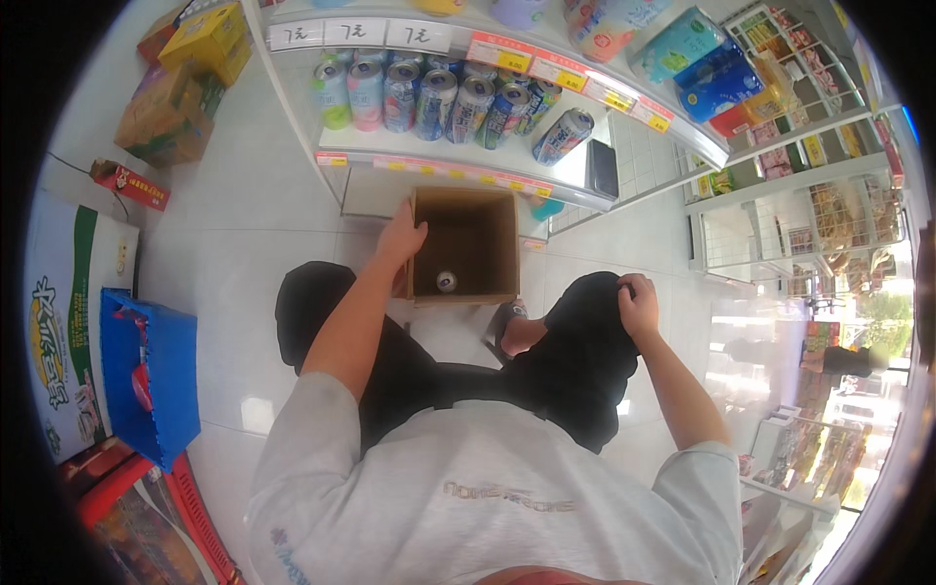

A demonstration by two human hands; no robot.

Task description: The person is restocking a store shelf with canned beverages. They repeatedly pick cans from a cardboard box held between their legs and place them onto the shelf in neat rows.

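My left hand (401, 235) grips the upper left side of an open cardboard box (518, 241), its thumb over the rim. One drink can (447, 281) lies inside, near the box's lower edge in view. My right hand (638, 303) rests on my right knee, fingers curled, with no object seen in it. Beyond the box, tall drink cans (437, 106) stand in rows on a low white shelf (344, 142). Another can (563, 137) stands apart at the shelf's right, and a dark flat object (602, 167) lies beside it.
An upper shelf (453, 62) with price labels overhangs the cans. A blue bin (164, 380) stands at the left, below cartons (167, 113) and a red box (130, 184). Wire racks (760, 234) of packaged goods are at the right. My sandalled foot (521, 333) is close to the cardboard box.
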